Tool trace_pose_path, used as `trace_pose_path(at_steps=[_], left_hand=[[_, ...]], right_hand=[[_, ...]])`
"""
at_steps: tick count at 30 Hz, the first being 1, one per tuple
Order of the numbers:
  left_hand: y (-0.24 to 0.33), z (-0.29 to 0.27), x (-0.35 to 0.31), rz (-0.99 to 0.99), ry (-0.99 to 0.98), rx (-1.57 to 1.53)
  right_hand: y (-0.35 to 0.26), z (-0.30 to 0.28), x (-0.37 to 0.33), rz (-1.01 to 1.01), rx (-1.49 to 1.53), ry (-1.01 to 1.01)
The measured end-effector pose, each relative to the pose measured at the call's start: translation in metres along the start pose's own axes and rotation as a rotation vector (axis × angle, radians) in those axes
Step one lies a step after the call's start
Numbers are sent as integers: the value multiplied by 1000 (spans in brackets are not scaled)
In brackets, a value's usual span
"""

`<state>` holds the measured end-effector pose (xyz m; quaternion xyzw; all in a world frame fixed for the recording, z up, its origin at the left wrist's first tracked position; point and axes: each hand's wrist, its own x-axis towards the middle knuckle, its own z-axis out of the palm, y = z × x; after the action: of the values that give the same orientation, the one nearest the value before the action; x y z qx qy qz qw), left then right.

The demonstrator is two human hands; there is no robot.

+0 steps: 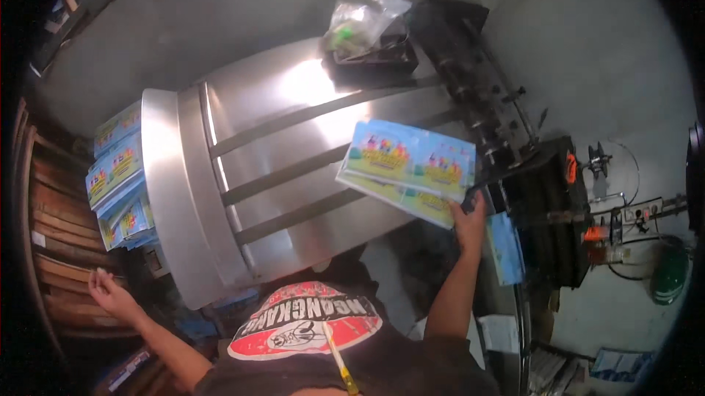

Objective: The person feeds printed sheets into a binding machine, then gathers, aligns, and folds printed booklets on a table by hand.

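My right hand [470,225] is closed on the near corner of a few overlapping printed sheets [411,148], light blue and yellow-green with colourful cartoon figures. They are fanned slightly and held over the right part of a metal table [294,175] crossed by dark strips. Low at the left, my left hand [111,294] holds nothing, its fingers apart. Beyond it, just past the table's curved left end, rise stacks of similar sheets [115,168].
A clear plastic bag [367,10] rests on a black box [374,65] at the table's far edge. Dark machinery [477,80] runs along the right, with another blue sheet [505,249] below it. Stacked brown boards [66,231] stand at the far left.
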<state>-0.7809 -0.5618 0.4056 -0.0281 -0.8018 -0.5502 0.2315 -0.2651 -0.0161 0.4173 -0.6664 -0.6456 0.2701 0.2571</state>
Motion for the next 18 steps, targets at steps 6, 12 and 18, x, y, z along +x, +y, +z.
trace_pose_path(at_steps=[6,12,18], left_hand=[[218,234,-231,254,-1072,-143],[341,417,-369,1102,-1575,393],[345,438,-374,972,-1922,496]], right_hand=[[84,-7,39,344,418,75],[79,-3,1,473,824,-410],[86,16,-7,218,757,-406]])
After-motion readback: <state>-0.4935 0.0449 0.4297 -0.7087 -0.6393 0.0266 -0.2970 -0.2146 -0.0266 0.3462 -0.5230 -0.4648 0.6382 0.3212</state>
